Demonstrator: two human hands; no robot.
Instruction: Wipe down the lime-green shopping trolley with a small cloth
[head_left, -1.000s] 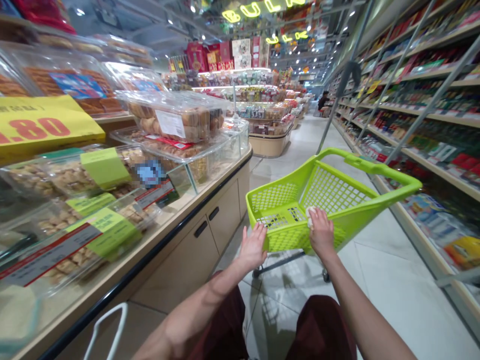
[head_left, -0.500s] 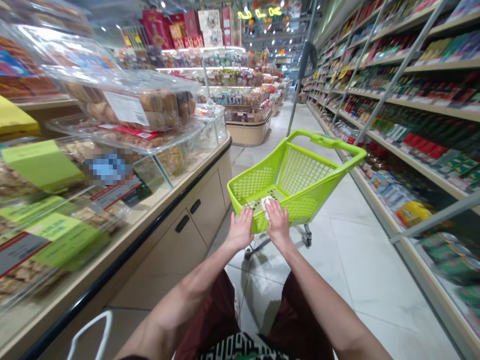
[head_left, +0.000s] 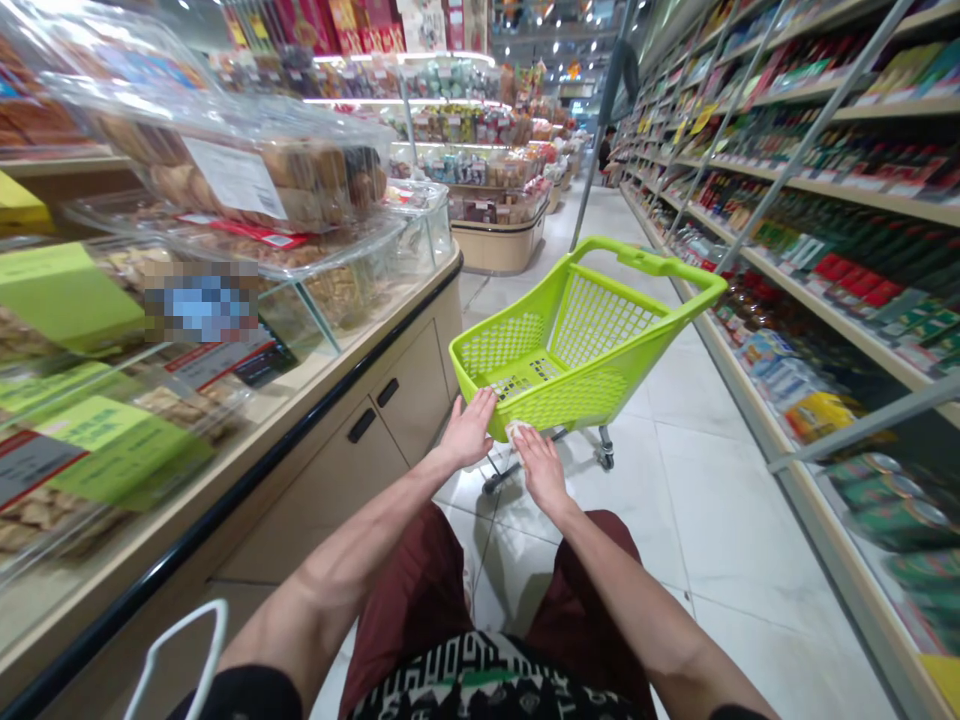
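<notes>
A lime-green plastic shopping cart point(head_left: 577, 395) with mesh walls stands on wheels in front of me, and its basket looks empty. My left hand point(head_left: 469, 430) lies flat with spread fingers on the cart's near rim. My right hand point(head_left: 540, 470) sits just below that rim, pressing a small white cloth point(head_left: 516, 431) against the cart's outside. The cloth is mostly hidden by my fingertips.
A counter point(head_left: 352, 440) with clear plastic boxes of baked goods runs along the left. Long grocery shelves point(head_left: 825, 240) line the right. A white loop handle point(head_left: 176, 660) shows bottom left. A person point(head_left: 606, 150) stands far down the tiled aisle, beyond an island display point(head_left: 495, 220).
The cart has shifted left and farther from me in view. My hands have slid lower on its near end, and the white cloth has moved with my right hand to the outside.
</notes>
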